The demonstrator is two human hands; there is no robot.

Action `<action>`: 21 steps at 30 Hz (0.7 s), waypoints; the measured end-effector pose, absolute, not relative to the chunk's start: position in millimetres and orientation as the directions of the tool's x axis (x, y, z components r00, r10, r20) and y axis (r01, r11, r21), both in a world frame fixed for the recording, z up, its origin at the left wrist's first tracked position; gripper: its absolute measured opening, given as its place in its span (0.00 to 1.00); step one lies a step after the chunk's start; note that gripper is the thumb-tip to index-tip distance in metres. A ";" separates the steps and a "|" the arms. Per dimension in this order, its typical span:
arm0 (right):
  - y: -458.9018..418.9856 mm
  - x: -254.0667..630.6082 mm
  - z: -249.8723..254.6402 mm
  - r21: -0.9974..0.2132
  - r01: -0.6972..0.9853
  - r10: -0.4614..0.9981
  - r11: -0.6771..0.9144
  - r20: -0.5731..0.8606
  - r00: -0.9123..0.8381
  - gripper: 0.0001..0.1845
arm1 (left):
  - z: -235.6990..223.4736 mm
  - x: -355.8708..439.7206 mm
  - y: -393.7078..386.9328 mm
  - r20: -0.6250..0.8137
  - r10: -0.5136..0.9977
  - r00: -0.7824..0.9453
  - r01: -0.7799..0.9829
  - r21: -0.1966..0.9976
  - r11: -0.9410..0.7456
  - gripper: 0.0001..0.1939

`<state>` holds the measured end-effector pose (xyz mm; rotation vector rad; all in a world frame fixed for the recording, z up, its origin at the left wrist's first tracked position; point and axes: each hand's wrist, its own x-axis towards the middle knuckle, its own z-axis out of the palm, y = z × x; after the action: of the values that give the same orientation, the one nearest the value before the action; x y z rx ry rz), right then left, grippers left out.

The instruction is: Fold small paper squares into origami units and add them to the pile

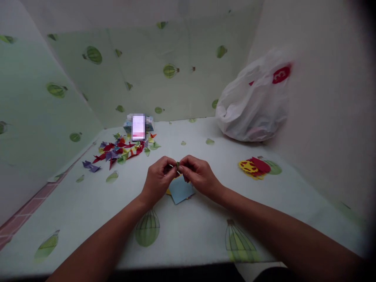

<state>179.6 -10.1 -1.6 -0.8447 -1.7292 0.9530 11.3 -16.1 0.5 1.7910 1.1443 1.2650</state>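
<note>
Between my two hands is a small piece of dark green folded paper, mostly hidden by the fingers. My left hand pinches its left side with thumb and forefinger. From the other side my right hand pinches it the same way, the fingertips almost meeting. Just below the hands lies a small stack of square paper with a light blue sheet on top. Yellow edges show under that sheet.
A pile of colourful folded paper pieces lies at the back left, before a lit phone leaning on a tissue box. Yellow and red cut-outs lie right. A white plastic bag stands at the back right wall.
</note>
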 end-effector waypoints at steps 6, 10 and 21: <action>-11.4 178.1 -2.6 -0.914 0.102 0.883 0.392 0.343 -0.319 0.06 | -1.1 9.6 -15.5 0.465 0.870 0.162 0.405 0.773 -0.488 0.04; -12.0 178.2 -1.8 -0.917 0.114 0.890 0.383 0.333 -0.311 0.05 | 0.6 9.5 -15.9 0.513 0.838 0.184 0.446 0.716 -0.537 0.03; -13.0 179.5 -0.9 -0.916 0.125 0.890 0.381 0.327 -0.319 0.06 | 2.9 9.7 -16.9 0.545 0.812 0.211 0.485 0.662 -0.571 0.04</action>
<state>179.5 -13.0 -0.9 -0.8996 -1.7148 1.0355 9.7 -16.9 2.9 2.1439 1.2109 1.3009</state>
